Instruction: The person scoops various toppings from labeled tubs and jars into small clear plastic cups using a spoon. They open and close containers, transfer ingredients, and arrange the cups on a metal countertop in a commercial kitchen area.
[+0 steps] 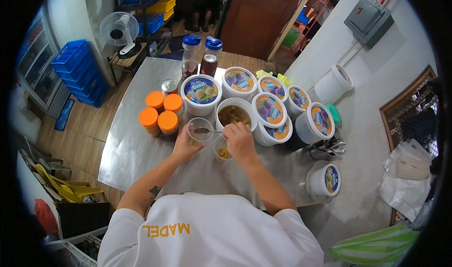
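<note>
My left hand (pixel 185 146) is wrapped round a clear plastic cup (pixel 199 124), tilted over the metal table (pixel 127 140). In my right hand (pixel 238 140) is a metal spoon (pixel 205 131), its bowl inside that cup. Beneath my right hand stands a second clear cup (pixel 221 149) with yellow pieces in the bottom. Just beyond it, an open white tub (pixel 221 108) holds brown liquid with small cubes in it. What lies in the tilted cup is too small to make out.
Jars with orange lids (pixel 168 121) stand left, near a lidded white tub (pixel 202 93). Several more lidded tubs (pixel 269 109) crowd the right. Two blue-capped pitchers (pixel 210 60) are at the back. Utensils in a holder (pixel 325 149) and another tub (pixel 326 180) sit by the wall.
</note>
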`<state>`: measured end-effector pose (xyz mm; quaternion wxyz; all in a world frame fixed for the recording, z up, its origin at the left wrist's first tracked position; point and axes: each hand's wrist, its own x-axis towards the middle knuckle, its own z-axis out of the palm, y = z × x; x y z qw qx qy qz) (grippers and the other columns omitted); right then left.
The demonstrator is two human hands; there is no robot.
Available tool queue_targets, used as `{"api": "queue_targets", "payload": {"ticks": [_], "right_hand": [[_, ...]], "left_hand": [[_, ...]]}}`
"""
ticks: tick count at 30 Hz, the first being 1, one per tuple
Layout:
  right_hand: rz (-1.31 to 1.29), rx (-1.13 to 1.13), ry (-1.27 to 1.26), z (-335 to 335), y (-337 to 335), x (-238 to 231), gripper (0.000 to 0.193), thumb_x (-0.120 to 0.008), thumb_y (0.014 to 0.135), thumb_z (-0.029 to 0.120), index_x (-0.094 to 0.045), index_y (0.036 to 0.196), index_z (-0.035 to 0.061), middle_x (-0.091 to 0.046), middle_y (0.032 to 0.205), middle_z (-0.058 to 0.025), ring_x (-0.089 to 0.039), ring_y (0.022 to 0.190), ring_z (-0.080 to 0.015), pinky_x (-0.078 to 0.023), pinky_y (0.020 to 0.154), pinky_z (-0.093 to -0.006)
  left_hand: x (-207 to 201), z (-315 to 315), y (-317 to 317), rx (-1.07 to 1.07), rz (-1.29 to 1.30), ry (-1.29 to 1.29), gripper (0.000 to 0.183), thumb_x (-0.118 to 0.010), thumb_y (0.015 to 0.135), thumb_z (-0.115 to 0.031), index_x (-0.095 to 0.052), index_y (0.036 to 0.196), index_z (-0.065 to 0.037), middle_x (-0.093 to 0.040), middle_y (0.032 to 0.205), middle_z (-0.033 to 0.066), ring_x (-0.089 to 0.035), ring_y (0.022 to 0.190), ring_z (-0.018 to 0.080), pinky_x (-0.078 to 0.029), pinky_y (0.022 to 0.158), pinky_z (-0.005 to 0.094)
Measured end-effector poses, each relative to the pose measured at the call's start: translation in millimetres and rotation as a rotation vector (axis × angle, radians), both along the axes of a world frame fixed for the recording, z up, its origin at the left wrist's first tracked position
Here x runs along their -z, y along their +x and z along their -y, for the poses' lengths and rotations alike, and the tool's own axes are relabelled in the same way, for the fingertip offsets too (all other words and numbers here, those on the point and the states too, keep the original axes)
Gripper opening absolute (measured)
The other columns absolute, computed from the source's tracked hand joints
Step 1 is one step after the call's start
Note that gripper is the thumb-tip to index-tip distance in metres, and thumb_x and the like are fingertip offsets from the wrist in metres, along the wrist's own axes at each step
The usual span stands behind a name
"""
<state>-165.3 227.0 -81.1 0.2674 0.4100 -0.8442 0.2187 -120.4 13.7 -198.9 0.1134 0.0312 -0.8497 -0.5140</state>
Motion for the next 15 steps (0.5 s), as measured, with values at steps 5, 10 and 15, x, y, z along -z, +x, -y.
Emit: {"api": "queue_targets", "payload": {"ticks": [5, 10, 15], "right_hand": [[0.153, -0.066, -0.086, 0, -2, 4, 0.015, -0.063, 0.072, -0.002, -0.057, 0.079, 0.0084, -0.058, 0.077, -0.0055, -0.056, 0.078, -0.0273, -0.044, 0.070, -0.0398], [0.445, 0.076, -0.316, -19, -18, 6, 0.015, -0.063, 0.075, -0.006, -0.059, 0.085, 0.0052, -0.062, 0.082, -0.0102, -0.061, 0.081, -0.0295, -0.049, 0.069, -0.0386], [0.128, 0.378, -0.080, -50, -46, 6, 0.015, -0.060, 0.079, -0.002, -0.061, 0.090, 0.0078, -0.066, 0.085, -0.0109, -0.061, 0.083, -0.0328, -0.048, 0.074, -0.0442]], "left_hand": [[12, 5, 5, 0.010, -0.039, 0.055, 0.091, -0.091, 0.061, -0.021, -0.042, 0.134, -0.002, -0.055, 0.129, 0.0187, -0.055, 0.122, 0.0328, -0.045, 0.102, 0.0402], [14, 9, 30, -0.019, 0.025, 0.073, 0.092, -0.091, 0.061, -0.025, -0.041, 0.135, -0.002, -0.056, 0.130, 0.0176, -0.055, 0.123, 0.0327, -0.044, 0.104, 0.0395], [22, 18, 59, 0.009, 0.049, 0.079, 0.105, -0.092, 0.061, -0.030, -0.032, 0.143, -0.003, -0.049, 0.139, 0.0185, -0.050, 0.129, 0.0315, -0.041, 0.108, 0.0391]]}}
